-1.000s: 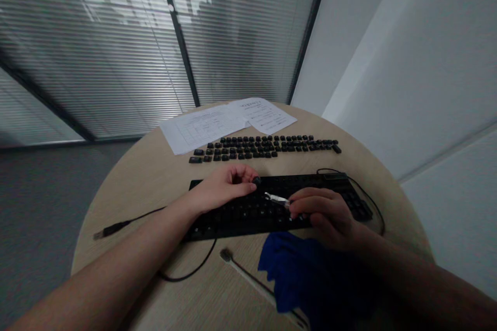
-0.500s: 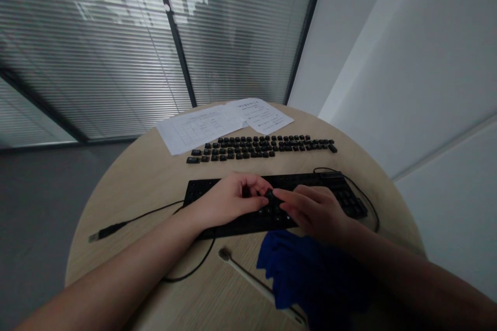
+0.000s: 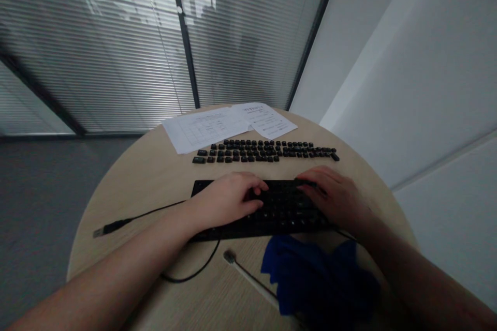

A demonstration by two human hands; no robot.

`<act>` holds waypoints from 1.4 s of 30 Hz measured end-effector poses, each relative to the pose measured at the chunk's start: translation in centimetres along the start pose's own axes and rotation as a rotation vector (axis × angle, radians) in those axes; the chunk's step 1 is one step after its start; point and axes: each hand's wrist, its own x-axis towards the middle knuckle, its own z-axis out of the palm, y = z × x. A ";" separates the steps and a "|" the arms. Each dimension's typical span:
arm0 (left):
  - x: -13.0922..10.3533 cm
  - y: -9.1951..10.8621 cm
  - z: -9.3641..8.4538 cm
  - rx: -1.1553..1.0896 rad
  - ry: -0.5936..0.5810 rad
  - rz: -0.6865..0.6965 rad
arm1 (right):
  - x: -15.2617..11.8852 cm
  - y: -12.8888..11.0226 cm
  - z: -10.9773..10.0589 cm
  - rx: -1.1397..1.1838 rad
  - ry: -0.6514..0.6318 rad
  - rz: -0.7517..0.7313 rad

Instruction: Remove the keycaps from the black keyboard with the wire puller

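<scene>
A black keyboard [image 3: 279, 225] lies across the table in front of me, with bare sockets and some keys on its face. My left hand [image 3: 235, 196] rests over its left half, thumb and bent fingers apart, nothing visible between them. My right hand [image 3: 336, 194] is over the keyboard's far right part. Its fingers and thumb close around something dark at the far edge, too dim to make out. Beyond the keyboard, loose black keycaps [image 3: 243, 153] lie in several rows. The keyboard's right end is mostly hidden by my right hand.
A toothbrush [image 3: 252, 280] and a crumpled blue cloth [image 3: 310, 276] lie on the near side of the round table [image 3: 128, 181]. A cable with a USB plug [image 3: 112, 227] extends left. Printed papers [image 3: 209, 126] lie at the back, before a blind-covered glass partition [image 3: 128, 62].
My right hand has moved away from my left hand, rightward and toward the keyboard's far edge. My left hand stays over the keyboard, its fingers no longer at the small black keycap. The view has shifted slightly.
</scene>
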 end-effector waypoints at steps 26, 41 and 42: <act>0.1 -3.5 -2.7 0.283 -0.011 0.030 | 7.7 7.9 6.5 -0.233 -0.456 0.267; 0.2 -4.2 -2.7 0.298 -0.004 0.053 | 7.3 7.6 5.6 -0.180 -0.361 0.284; 0.1 -4.1 -2.7 0.299 -0.005 0.057 | 7.0 7.7 5.1 -0.178 -0.335 0.288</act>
